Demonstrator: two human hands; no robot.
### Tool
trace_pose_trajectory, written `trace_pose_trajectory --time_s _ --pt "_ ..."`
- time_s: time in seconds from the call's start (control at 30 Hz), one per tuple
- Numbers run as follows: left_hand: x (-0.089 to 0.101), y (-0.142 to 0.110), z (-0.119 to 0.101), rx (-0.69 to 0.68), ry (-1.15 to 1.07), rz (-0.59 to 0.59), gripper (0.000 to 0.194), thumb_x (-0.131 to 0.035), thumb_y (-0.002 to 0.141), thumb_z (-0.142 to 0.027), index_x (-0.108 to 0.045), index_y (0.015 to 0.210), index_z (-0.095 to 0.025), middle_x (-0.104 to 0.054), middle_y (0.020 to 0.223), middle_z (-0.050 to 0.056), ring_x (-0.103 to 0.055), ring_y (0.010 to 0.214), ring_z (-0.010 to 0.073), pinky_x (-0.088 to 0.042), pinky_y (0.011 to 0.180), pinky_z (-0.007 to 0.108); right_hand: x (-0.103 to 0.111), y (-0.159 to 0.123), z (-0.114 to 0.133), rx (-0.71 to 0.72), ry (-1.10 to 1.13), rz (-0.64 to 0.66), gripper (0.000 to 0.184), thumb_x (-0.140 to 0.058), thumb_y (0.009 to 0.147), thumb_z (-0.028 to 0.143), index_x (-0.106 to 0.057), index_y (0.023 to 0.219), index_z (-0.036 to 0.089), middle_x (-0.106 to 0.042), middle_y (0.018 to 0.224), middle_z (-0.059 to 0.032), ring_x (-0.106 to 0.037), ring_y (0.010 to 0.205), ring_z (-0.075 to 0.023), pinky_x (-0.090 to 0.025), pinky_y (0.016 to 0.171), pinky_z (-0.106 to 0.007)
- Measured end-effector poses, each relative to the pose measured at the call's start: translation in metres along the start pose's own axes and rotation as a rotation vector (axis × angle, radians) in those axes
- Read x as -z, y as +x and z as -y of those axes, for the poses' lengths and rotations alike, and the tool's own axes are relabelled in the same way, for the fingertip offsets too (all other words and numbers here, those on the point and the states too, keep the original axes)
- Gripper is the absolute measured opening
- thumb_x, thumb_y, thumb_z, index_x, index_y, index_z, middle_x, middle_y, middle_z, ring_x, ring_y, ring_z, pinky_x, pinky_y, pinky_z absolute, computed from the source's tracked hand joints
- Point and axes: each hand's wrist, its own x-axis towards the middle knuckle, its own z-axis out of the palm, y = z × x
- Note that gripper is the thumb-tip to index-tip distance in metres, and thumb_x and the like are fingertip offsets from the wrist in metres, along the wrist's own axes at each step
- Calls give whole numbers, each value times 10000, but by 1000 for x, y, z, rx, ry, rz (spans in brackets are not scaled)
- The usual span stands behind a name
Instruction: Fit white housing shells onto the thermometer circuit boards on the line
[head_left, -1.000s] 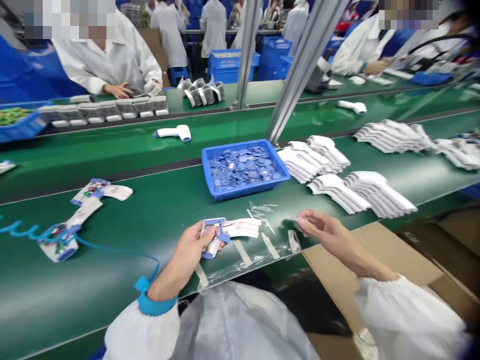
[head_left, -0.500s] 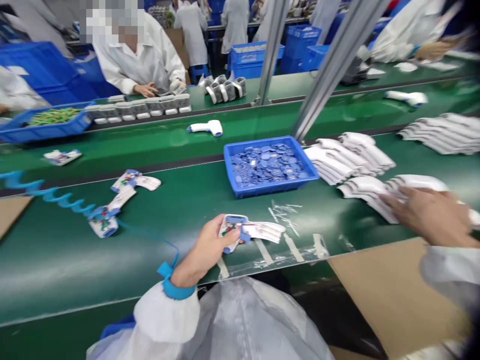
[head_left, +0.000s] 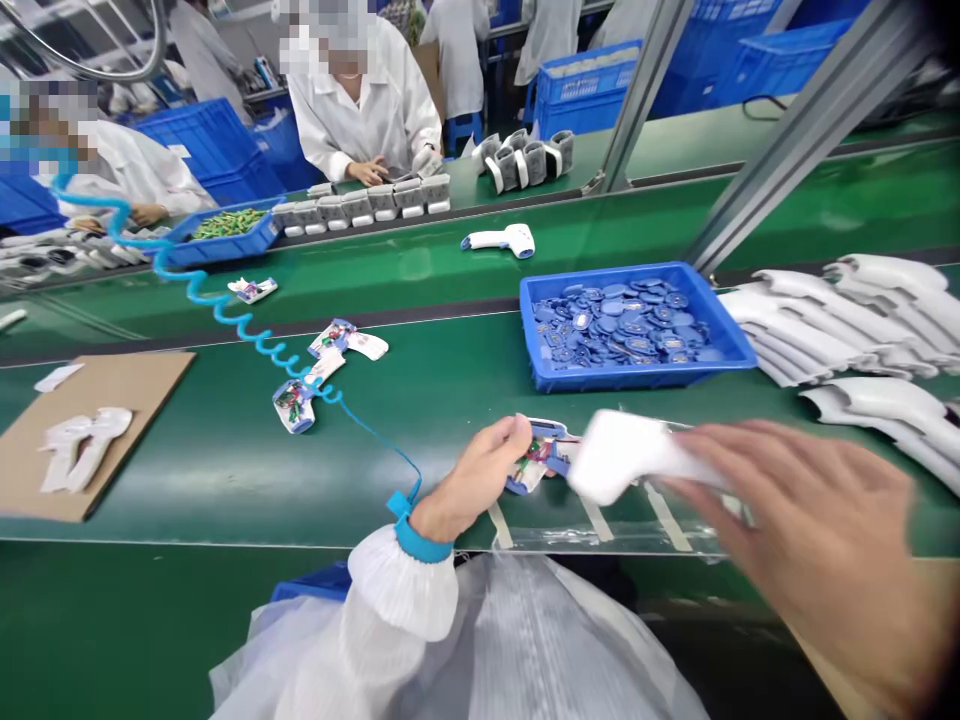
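My left hand [head_left: 480, 475] is closed on an opened thermometer-gun half [head_left: 537, 460], its blue parts, circuit board and wires facing up. A blue wrist strap [head_left: 424, 540] circles that wrist, with a coiled blue cord [head_left: 255, 335] running off to the upper left. In my right hand [head_left: 810, 520] is a white plastic shell half [head_left: 622, 455], smeared by motion and held by its handle end. The shell is right beside the opened half and hides its handle. Whether the two touch, I cannot tell.
A blue tray [head_left: 645, 380] of blue discs stands ahead. Stacked white shells [head_left: 892, 420] lie at right. Opened gun halves [head_left: 294, 405] lie at left, near cardboard [head_left: 97, 375] with white shells. A white gun [head_left: 499, 240] lies on the belt; a metal post [head_left: 795, 130] rises behind.
My right hand has taken a white shell half from the stack at right and brought it left to my left hand. The left hand keeps its hold. The view has swung left.
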Motion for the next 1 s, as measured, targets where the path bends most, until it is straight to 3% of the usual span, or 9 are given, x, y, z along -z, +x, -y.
trace_pose_trajectory --time_s 0.1,0.2,0.3,0.43,0.57,0.63,0.73,0.83,1.0 --pt "3 -1 3 -38 37 38 516 -623 941 -627 -677 1126 -149 -680 1030 69 -588 873 168 -445 748 272 -9 20 50 123 -38 -24 197 -647 997 199 -635 1191 234 -783 1107 -39 -709 1021 -286 -403 911 -486" --pt "7 -2 9 -112 182 14 463 -770 859 -502 -695 1143 -145 -692 1004 56 -593 855 169 -446 737 269 -23 29 69 115 6 54 250 -579 1043 303 -615 1252 172 -756 1193 -94 -693 1056 -290 -424 947 -491" --pt "8 -5 10 -165 297 -29 380 -747 881 -454 -721 1100 -145 -699 939 41 -583 810 160 -433 701 264 -34 27 62 -35 291 235 428 -466 1065 504 -630 1270 166 -754 1151 -116 -705 957 -278 -506 853 -459" --pt "6 -9 5 -223 350 0 387 -802 841 -411 -720 1150 -192 -741 1057 34 -640 921 186 -483 807 285 -36 39 56 -321 852 517 418 -496 1033 554 -651 1300 272 -754 1152 -51 -721 923 -210 -555 714 -334" --pt "7 -11 0 -223 432 -99 519 -891 718 -370 -667 1150 -191 -749 1089 40 -677 923 210 -505 759 287 -44 68 89 -523 871 237 359 -589 968 565 -704 905 231 -716 862 -16 -658 748 -167 -492 681 -303" --pt "9 -10 1 -235 546 -66 394 -819 777 -331 -662 1106 -183 -756 1032 44 -692 866 210 -491 681 271 -52 81 110 -520 737 121 408 -628 950 554 -635 725 214 -648 720 9 -584 647 -136 -427 645 -290" --pt "10 -8 6 -305 785 7 185 -617 841 -190 -684 1012 -162 -756 906 61 -686 755 212 -457 619 283 -66 92 131 -358 503 76 490 -572 997 528 -560 634 199 -586 644 18 -510 586 -114 -306 568 -283" --pt "9 -5 12 -317 982 -91 219 -582 796 -167 -686 987 -145 -751 850 102 -686 719 257 -465 633 335 -74 98 135 -211 336 -17 523 -510 1036 431 -501 573 188 -539 579 13 -442 538 -103 -208 526 -299" --pt "14 -7 10 -329 899 -90 220 -580 846 -269 -652 1034 -179 -767 899 76 -710 735 244 -509 647 322 -71 107 133 -319 324 -183 535 -545 1024 394 -446 542 181 -474 526 25 -375 499 -86 -198 513 -289"
